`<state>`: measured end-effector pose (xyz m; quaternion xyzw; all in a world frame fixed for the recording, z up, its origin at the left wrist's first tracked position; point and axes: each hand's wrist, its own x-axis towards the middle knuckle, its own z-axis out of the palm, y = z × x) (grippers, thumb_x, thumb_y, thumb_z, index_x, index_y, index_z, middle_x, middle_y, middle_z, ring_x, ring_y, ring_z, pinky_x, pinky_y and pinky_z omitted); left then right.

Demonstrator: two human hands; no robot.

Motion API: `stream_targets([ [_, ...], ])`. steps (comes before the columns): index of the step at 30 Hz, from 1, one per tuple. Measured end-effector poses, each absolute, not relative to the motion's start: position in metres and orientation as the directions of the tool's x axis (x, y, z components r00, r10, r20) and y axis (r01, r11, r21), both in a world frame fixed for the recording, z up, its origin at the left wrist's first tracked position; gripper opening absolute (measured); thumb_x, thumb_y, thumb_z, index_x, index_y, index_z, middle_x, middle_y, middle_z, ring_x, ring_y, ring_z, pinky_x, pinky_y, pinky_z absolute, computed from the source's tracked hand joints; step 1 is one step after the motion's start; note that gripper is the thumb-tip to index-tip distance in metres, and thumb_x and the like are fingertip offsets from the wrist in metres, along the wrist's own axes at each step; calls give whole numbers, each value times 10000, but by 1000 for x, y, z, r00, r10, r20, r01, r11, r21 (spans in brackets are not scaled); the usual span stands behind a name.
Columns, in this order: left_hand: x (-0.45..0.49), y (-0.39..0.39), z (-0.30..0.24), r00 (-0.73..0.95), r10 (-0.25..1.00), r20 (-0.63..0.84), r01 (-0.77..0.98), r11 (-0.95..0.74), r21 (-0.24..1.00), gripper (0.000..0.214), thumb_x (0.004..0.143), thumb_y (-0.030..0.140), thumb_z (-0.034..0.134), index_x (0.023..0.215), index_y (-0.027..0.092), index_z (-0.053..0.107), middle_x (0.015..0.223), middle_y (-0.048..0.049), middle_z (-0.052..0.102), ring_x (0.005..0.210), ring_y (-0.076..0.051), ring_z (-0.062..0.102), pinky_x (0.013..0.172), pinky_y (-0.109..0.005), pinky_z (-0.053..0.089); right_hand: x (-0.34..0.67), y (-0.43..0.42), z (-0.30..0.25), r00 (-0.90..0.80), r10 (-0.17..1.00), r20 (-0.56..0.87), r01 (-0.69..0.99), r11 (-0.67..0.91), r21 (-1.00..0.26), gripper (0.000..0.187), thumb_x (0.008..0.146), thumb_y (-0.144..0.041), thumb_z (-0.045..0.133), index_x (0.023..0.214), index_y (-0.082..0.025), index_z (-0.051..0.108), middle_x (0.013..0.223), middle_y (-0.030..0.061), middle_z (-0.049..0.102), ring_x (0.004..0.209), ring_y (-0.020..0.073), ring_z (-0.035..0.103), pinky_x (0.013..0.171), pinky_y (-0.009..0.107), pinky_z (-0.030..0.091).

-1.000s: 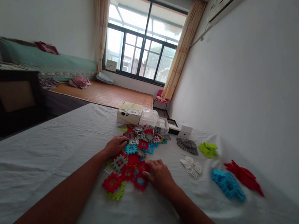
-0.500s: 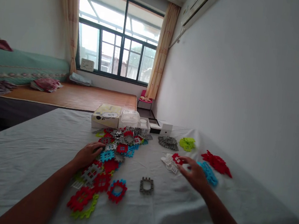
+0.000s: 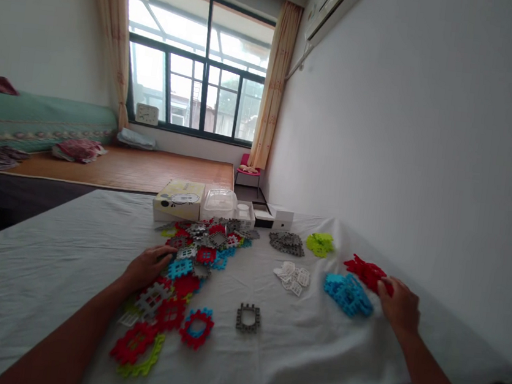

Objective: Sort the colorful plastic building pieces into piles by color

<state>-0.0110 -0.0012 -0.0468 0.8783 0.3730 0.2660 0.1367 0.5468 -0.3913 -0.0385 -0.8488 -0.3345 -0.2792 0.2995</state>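
Observation:
Interlocking plastic building pieces with toothed edges lie in a mixed pile (image 3: pixel 171 312) of red, blue, grey, white and green on the left. My left hand (image 3: pixel 148 267) rests at that pile's left edge, fingers loosely bent and apart, nothing visible in them. At the far right, my right hand (image 3: pixel 400 304) has its fingertips closed on a red building piece (image 3: pixel 386 284) at the near end of the red pile (image 3: pixel 365 271). Just left of it sits the blue pile (image 3: pixel 348 294). White window pieces (image 3: pixel 293 277) form a small heap nearer the middle.
A grey square frame piece (image 3: pixel 248 318) lies alone on the cloth-covered table (image 3: pixel 293 356). Grey (image 3: pixel 286 243) and yellow-green (image 3: pixel 320 243) heaps stand farther back. A yellow box (image 3: pixel 178 200), a clear plastic container (image 3: pixel 219 204) and small white boxes line the back edge, with a wall on the right.
My right hand has moved right, from above the white heap to the red pile, carrying a red piece along. My left hand has stayed at the mixed pile.

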Motion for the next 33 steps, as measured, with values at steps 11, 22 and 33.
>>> stream_targets([
  [11,-13,-12,-45,584,727,361,577,-684,446,412,838,404,394,1070,209,675,1120,-54,674,1073,-215,586,973,-314,422,204,-283,3,-203,952,230,869,283,-406,400,805,-499,572,1193,-402,568,1235,-76,617,1119,249,558,929,437,470],
  [22,-11,-13,-43,590,721,363,580,-691,431,414,841,389,388,1069,195,675,1118,-65,671,1061,-215,588,970,-316,423,189,-257,2,-209,945,252,915,280,-289,244,916,-323,469,1046,-267,668,1210,29,632,1033,230,572,892,395,464],
  [33,-12,0,-47,582,729,359,568,-681,462,431,803,484,405,1039,261,688,1134,-21,677,1081,-228,595,972,-314,437,426,-334,-3,666,582,466,659,-167,-733,520,878,-527,360,1058,-141,657,890,126,720,774,229,689,678,355,573],
])
